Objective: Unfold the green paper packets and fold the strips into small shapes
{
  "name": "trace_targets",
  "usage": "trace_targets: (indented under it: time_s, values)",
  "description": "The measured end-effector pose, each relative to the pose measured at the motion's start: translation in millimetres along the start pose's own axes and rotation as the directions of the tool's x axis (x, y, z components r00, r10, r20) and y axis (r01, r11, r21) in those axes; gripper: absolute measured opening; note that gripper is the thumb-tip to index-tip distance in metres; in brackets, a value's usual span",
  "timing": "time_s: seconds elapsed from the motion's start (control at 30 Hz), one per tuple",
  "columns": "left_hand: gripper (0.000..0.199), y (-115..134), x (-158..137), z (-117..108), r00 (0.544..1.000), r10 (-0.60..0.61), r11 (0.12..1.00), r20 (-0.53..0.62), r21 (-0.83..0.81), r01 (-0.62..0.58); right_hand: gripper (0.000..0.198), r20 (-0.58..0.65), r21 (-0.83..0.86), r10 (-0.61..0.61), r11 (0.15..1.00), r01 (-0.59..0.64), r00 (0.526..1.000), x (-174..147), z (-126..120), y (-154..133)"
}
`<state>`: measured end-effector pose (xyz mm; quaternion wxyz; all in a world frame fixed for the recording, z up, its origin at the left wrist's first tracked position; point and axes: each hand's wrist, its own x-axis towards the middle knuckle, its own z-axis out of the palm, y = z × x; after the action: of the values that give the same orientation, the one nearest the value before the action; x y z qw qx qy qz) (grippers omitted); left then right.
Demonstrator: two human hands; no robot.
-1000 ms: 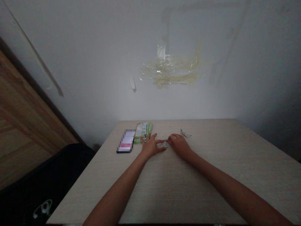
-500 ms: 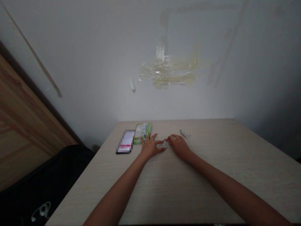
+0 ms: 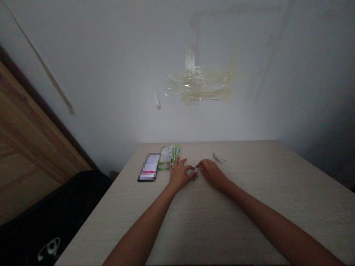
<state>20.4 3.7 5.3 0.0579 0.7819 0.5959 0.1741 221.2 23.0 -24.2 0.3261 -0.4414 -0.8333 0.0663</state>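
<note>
My left hand (image 3: 179, 177) rests over the tabletop, thumb and index finger closed around a small green-and-white printed piece (image 3: 196, 177), perhaps folded paper. Its other fingers are spread beside a stack of green-and-white printed sheets or packets (image 3: 168, 154). My right hand (image 3: 210, 170) faces it from the right, fingertips pressed together at the upper side of the small piece. How firmly each hand grips is hard to make out, since the piece is mostly hidden. Behind my right hand lies a narrow folded printed strip (image 3: 219, 158).
A phone (image 3: 148, 168) with a blurred screen lies left of the stack. The pale wooden table (image 3: 177, 236) reaches back to a wall (image 3: 119, 74) with peeling clear tape (image 3: 199, 83). At the left are a black bag or cloth (image 3: 55, 218) and a wooden panel (image 3: 22, 136).
The small piece shows less between my hands and sits slightly lower. My left thumb and index finger have drawn closer together. The view has shifted slightly; the stack, phone and strip stay put.
</note>
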Motion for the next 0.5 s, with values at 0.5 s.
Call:
trace_targets:
  time_s: [0.5]
  values:
    - [0.034, -6.0, 2.6, -3.0, 0.995, 0.019, 1.000, 0.102, -0.010, -0.018, 0.013, -0.021, -0.012, 0.004, 1.000, -0.005, 1.000, -3.4, -6.3, 0.3]
